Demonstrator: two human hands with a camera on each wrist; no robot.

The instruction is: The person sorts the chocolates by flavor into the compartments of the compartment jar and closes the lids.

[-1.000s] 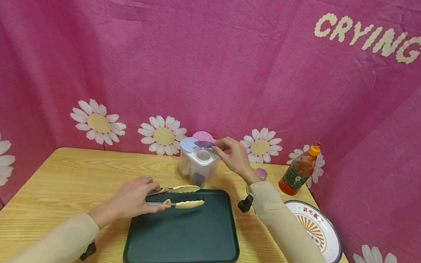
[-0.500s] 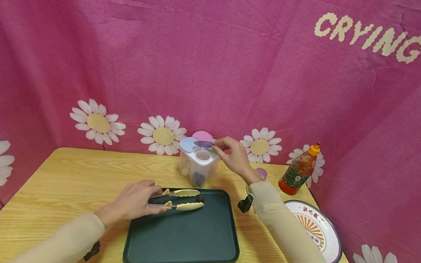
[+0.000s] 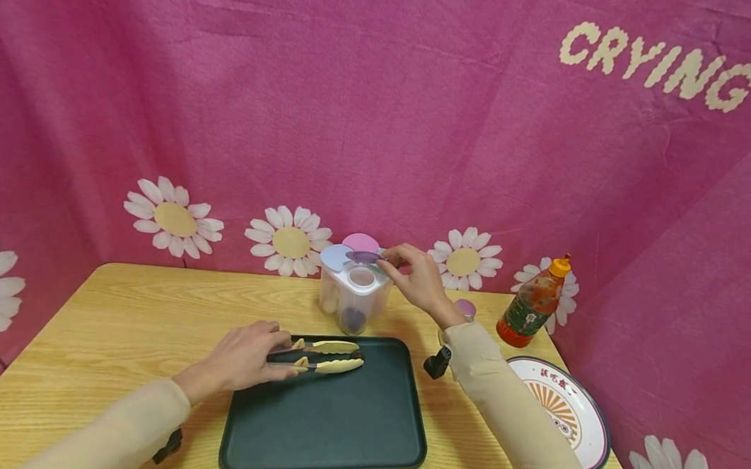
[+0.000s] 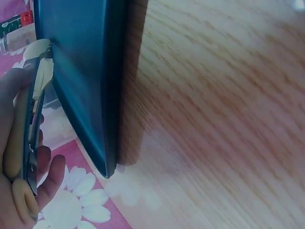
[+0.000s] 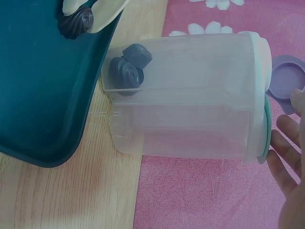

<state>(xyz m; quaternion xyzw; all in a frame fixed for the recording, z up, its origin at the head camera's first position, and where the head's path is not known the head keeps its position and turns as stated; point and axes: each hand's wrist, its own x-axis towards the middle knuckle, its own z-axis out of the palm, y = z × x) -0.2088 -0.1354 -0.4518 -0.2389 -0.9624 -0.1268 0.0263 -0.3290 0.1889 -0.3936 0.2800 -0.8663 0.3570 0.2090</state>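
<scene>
My left hand (image 3: 241,358) holds cream-tipped tongs (image 3: 339,366) over the far side of a dark green tray (image 3: 327,430). Between the tong tips sits a dark swirled piece (image 5: 74,24), seen best in the right wrist view. With thumb and fingertips, my right hand (image 3: 414,275) pinches the raised purple lid (image 5: 286,78) of a clear compartment container (image 3: 354,297) behind the tray. The round opening under that lid is uncovered. Two similar dark pieces (image 5: 126,71) lie at the bottom of that compartment. Blue, pink and green lids cover the other compartments.
A purple-lidded jar (image 3: 466,309) stands behind the right forearm. Farther right is a red sauce bottle (image 3: 529,306) with a yellow cap, and a printed white plate (image 3: 585,415) near the table's right edge. A pink daisy-print cloth (image 3: 381,121) hangs behind the table.
My left hand has shifted slightly right, and the tong tips have come closer together around the dark piece. The right hand keeps the purple lid raised in the same place.
</scene>
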